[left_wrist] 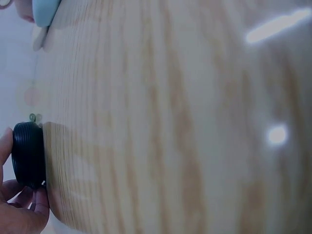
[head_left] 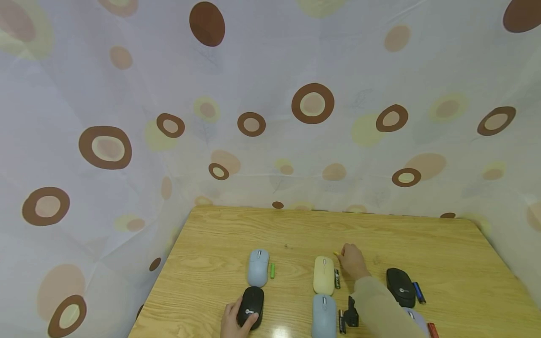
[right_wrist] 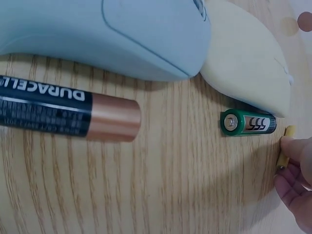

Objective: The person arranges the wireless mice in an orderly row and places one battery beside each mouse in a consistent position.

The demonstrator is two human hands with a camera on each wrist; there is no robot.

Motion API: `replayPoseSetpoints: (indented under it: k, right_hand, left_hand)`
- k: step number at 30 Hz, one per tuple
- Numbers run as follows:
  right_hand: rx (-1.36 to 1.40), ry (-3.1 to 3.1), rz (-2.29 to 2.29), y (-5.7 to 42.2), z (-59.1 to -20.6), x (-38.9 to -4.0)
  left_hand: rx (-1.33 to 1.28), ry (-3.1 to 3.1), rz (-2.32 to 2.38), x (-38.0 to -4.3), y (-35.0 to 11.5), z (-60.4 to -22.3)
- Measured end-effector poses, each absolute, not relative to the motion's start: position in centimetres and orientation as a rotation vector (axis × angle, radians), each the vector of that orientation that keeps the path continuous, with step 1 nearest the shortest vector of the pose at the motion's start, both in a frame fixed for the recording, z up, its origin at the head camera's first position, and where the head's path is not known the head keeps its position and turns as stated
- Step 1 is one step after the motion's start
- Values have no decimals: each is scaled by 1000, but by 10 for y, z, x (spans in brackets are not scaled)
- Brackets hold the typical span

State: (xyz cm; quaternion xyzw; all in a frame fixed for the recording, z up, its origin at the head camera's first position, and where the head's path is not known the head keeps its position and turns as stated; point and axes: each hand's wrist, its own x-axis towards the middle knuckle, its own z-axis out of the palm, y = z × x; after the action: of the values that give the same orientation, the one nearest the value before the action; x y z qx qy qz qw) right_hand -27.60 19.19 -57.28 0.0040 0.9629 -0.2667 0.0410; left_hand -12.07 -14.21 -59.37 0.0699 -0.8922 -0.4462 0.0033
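Note:
My left hand point(head_left: 232, 323) grips a black mouse point(head_left: 253, 300) at the table's front left, thumb and fingers on its sides; the left wrist view shows the same black mouse point(left_wrist: 28, 155). Farther back on the right, my right hand point(head_left: 354, 261) pinches a small yellow battery point(right_wrist: 282, 161) between thumb and fingers. Beside that hand lies a cream mouse point(head_left: 323, 274) with a green 555 battery point(right_wrist: 248, 123) along its right side. Nearer me is a light blue mouse point(head_left: 324, 315) with a Duracell battery point(right_wrist: 48, 107) next to it.
Another light blue mouse point(head_left: 258, 268) and a bright green battery point(head_left: 272, 271) lie behind the held mouse. At right are a second black mouse point(head_left: 400, 286), a blue battery point(head_left: 419, 292), a partly hidden lilac mouse point(head_left: 416, 319) and a red battery point(head_left: 433, 330). Patterned cloth point(head_left: 270, 141) surrounds the table.

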Motion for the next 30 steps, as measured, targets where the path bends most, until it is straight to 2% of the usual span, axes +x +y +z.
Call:
replayPoseSetpoints:
  k: [12, 30]
  right_hand:
    - [30, 2913, -849, 195, -572, -276]
    - [188, 2546, -1530, 178, -549, -265]
  left_hand:
    - [206, -2787, -1393, -119, -141, -592]
    - [209, -2803, -1402, -120, -142, -591]
